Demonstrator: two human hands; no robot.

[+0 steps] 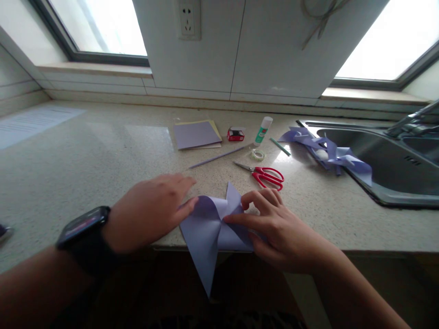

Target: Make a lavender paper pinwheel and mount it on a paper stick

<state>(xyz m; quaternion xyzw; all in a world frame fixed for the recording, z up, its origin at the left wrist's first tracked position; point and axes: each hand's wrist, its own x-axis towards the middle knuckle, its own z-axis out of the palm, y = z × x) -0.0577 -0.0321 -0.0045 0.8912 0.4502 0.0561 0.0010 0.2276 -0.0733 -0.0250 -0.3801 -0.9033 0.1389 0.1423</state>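
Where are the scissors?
Head view, right of centre: the scissors lie on the counter just beyond the right hand, on the near side of the tape roll.

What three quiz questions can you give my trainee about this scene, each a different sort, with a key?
1. True or false: the right hand touches purple paper.

2. The handles of the scissors are: A) green; B) red; C) black.

3. Put these in order from left to right in the picture: sink, box, glue.

Key: 1. True. 2. B. 3. Box, glue, sink.
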